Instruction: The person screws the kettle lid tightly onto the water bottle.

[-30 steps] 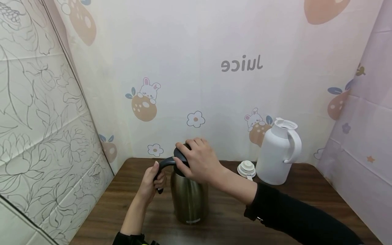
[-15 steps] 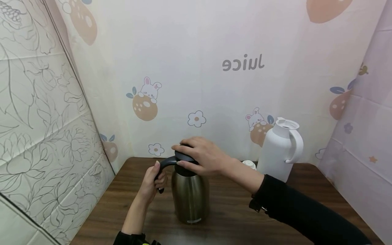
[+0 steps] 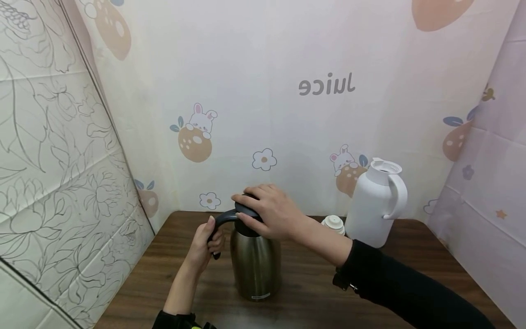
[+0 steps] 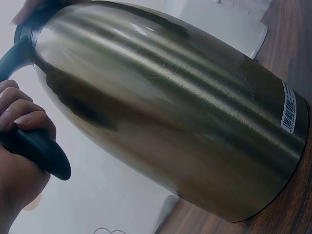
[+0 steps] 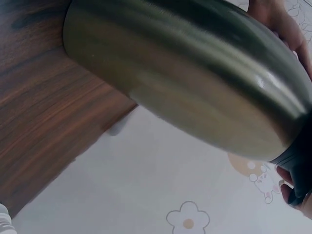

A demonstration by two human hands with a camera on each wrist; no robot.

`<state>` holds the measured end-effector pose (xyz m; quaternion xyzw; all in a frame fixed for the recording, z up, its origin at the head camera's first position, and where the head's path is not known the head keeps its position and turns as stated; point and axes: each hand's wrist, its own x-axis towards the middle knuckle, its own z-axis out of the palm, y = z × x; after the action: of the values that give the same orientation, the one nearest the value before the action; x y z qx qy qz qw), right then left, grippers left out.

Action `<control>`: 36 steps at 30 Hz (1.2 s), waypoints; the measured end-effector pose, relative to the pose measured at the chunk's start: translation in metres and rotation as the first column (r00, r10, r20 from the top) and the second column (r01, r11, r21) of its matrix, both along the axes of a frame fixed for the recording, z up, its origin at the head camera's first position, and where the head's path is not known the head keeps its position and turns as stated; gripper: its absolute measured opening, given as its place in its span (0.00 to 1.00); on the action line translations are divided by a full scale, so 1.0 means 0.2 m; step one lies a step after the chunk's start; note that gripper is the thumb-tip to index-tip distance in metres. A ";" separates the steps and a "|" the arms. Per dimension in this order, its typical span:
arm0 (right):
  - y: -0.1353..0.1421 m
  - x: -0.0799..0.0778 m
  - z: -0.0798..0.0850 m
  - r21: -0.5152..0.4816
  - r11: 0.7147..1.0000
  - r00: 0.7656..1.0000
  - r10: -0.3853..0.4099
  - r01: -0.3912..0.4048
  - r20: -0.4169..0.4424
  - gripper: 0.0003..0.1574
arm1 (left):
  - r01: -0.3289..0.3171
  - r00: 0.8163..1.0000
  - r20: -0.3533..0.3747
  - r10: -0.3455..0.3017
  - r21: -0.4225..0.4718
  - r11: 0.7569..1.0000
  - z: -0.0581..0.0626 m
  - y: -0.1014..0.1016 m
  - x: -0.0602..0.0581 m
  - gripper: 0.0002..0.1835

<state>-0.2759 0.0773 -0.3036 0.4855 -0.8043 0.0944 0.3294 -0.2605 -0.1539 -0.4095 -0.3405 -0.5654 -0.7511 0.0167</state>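
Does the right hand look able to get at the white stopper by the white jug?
Probably yes, once the right hand leaves the black lid it holds: the white stopper sits nearby, and the head view shows no object between them, though the forearm partly hides the stopper.

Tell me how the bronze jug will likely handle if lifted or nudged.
The bronze jug looks stiff: its body appears metal. Its smooth, shiny sides might slip, so the black handle seems surer. Being tall, it could tip if pushed near the top.

Head view looks down; close wrist views share the jug [image 4: 170, 112].
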 end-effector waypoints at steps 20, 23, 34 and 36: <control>-0.09 0.10 -0.02 -0.068 0.967 0.965 -0.249 0.244 -0.083 0.25 | -0.005 1.000 -0.003 0.005 -0.011 1.000 0.00 -0.01 0.00 0.33; -0.10 0.12 -0.02 -0.074 0.952 0.948 -0.303 0.297 -0.101 0.27 | -0.007 1.000 0.004 0.007 -0.010 1.000 0.00 0.00 0.00 0.33; -0.13 0.15 -0.01 -0.058 0.918 0.914 -0.396 0.392 -0.090 0.29 | -0.004 1.000 -0.011 0.004 -0.012 1.000 0.00 0.00 -0.01 0.33; -0.11 0.15 0.00 -0.045 0.927 0.926 -0.374 0.372 -0.050 0.30 | 0.001 1.000 -0.002 -0.001 -0.006 1.000 0.00 0.00 -0.01 0.33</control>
<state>-0.2461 0.0547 -0.3039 0.3205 -0.8705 0.0299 0.3725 -0.2624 -0.1545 -0.4100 -0.3418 -0.5675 -0.7489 0.0160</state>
